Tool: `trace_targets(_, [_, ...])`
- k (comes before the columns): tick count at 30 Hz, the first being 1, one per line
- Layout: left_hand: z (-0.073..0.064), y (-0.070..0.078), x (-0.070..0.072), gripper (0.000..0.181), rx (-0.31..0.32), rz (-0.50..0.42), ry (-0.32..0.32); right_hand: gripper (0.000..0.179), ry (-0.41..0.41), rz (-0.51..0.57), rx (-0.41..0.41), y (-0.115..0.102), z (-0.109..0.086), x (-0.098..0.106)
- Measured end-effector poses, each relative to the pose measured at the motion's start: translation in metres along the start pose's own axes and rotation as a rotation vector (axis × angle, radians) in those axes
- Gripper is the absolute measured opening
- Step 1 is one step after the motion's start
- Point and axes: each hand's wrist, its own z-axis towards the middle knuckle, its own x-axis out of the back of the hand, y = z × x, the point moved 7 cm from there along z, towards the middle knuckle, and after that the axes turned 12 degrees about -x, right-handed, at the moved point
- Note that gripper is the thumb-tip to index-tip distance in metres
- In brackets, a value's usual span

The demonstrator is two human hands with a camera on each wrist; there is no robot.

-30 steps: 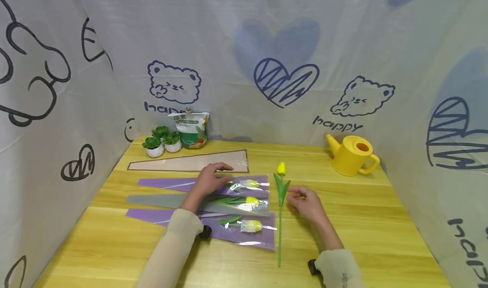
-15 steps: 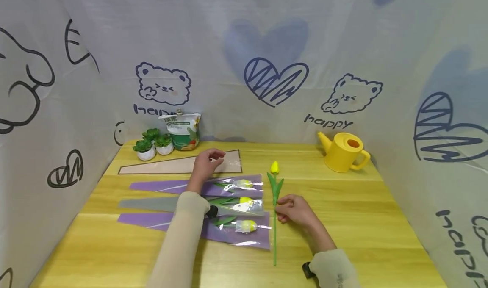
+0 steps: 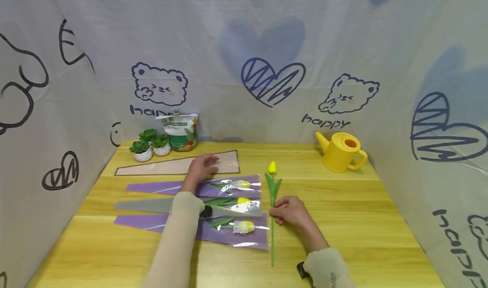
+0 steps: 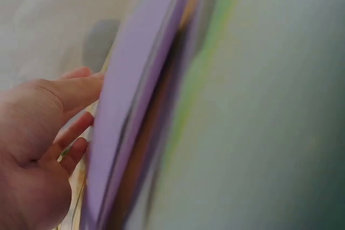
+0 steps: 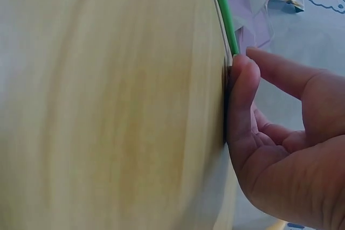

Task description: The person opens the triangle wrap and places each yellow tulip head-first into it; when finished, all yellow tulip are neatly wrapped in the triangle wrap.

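Observation:
A single yellow artificial tulip (image 3: 272, 167) with a green stem stands out lengthwise on the table. My right hand (image 3: 291, 211) pinches its stem between thumb and forefinger just below the leaves; the right wrist view shows the green stem (image 5: 224, 12) at the fingertips. My left hand (image 3: 202, 167) reaches over the flat pale pink flower sleeve (image 3: 152, 167) with a dark border, fingers loosely bent, holding nothing. Beneath the left forearm lie three tulips in clear-fronted sleeves: a purple sleeve (image 3: 152, 187), a grey sleeve (image 3: 141, 204) and another purple sleeve (image 3: 141, 221).
Small potted succulents (image 3: 142, 151) and a clipped white and green bag (image 3: 181, 131) stand at the back left. A yellow watering can (image 3: 339, 152) occupies the back right. Printed cloth (image 3: 213, 110) hangs behind the wooden table (image 3: 343, 220).
My right hand has moved down along the tulip and taken its stem. The left hand has shifted from the upper purple sleeve to over the pink one. The head view has turned slightly right.

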Motion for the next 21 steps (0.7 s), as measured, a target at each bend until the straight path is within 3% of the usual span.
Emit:
trace_targets(6, [-0.0004,-0.0017,0.0004,0.036,-0.02,0.115,-0.007,0.022,0.054,-0.031,-0.003,0.0005,0.0034,-0.0019])
trace_targets(12, [-0.0009,-0.0048,-0.0021,0.033,-0.02,0.103,0.019,0.019,0.067,-0.034,-0.025,0.0019,0.0066,-0.0028])
trace_targets(21, [-0.0008,-0.0034,-0.0067,0.03,-0.013,0.047,0.006,0.008,0.068,-0.038,-0.031,0.0044,0.0082,0.0045])
